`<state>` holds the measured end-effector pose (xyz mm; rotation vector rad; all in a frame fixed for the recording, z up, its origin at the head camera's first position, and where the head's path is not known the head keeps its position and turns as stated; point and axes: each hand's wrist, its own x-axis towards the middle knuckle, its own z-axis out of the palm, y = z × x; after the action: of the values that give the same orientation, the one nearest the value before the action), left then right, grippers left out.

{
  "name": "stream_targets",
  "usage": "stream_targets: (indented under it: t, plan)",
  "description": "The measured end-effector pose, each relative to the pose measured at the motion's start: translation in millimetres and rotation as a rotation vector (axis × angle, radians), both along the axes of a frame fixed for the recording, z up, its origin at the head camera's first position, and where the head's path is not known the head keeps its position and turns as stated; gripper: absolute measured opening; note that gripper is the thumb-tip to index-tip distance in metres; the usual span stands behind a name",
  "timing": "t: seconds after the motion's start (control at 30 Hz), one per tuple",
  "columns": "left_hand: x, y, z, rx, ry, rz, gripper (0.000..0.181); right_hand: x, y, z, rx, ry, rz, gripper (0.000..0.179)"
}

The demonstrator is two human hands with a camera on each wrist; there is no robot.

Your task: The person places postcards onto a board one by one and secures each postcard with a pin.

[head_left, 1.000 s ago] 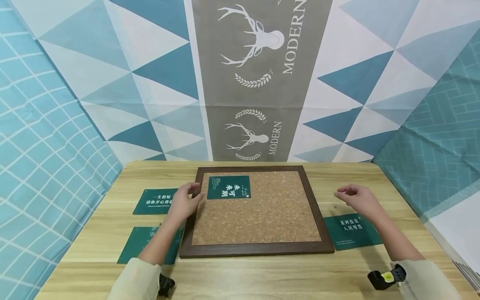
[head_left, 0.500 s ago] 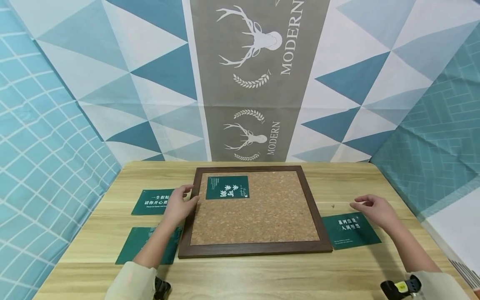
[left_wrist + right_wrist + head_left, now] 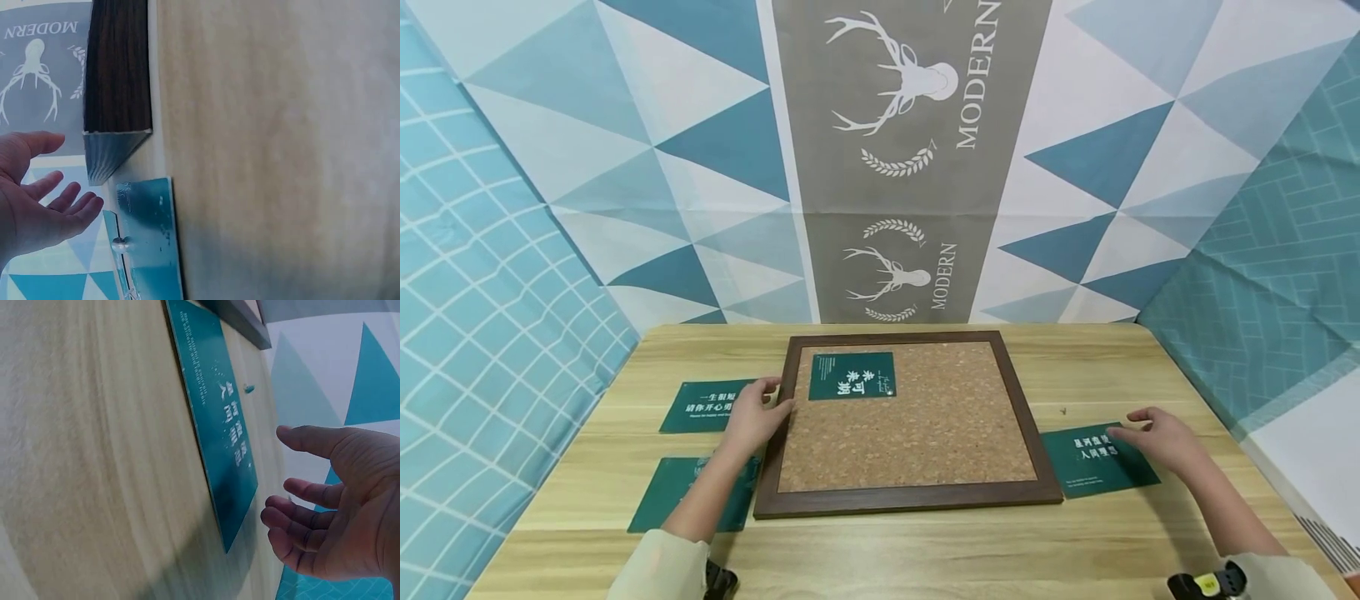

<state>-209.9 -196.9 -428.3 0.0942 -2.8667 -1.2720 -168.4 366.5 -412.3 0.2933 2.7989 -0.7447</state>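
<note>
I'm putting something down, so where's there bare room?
Free: the corkboard below its green card; the tabletop along the corkboard's near edge. Crowded: left of the corkboard, with two cards and the left hand; right, with another card and the right hand.

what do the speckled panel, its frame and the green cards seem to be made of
The speckled panel looks like matte cork, from its tan, granular surface. The frame is probably wood or wood-look veneer: dark brown, streaked in the left wrist view. The green cards seem thin coated paper, from their sheen; plastic is possible.
</note>
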Motion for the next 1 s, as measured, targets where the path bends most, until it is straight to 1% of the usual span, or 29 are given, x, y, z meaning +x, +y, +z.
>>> stream_targets:
  t: [0.17, 0.33, 0.47, 0.57, 0.9, 1.0]
  plan:
    - [-1.2, -1.7, -2.9, -0.003, -0.006, -0.006, 0.051, 0.9, 1.1, -4.0, 0.056, -0.032, 0.017, 0.091]
    - [-2.8, -2.8, -6.8, -0.015, -0.014, -0.010, 0.051, -0.5, 0.0, -8.8, 0.091, -0.070, 0.006, 0.098]
    - [-2.8, -2.6, -8.2, -0.011, -0.012, -0.022, 0.049, -1.2, -1.2, -11.8, 0.118, -0.090, -0.002, 0.101]
    - [-2.6, -2.2, -8.6, -0.009, -0.003, -0.035, 0.048, -1.2, -2.2, -12.4, 0.119, -0.093, -0.010, 0.100]
    - [-4.6, -0.5, -9.5, -0.021, -0.002, -0.029, 0.047, -1.9, -4.8, -10.7, 0.127, -0.082, -0.028, 0.081]
    - [-4.5, -0.1, -9.6, -0.023, -0.009, -0.031, 0.047, -1.6, -5.5, -10.5, 0.123, -0.075, -0.033, 0.069]
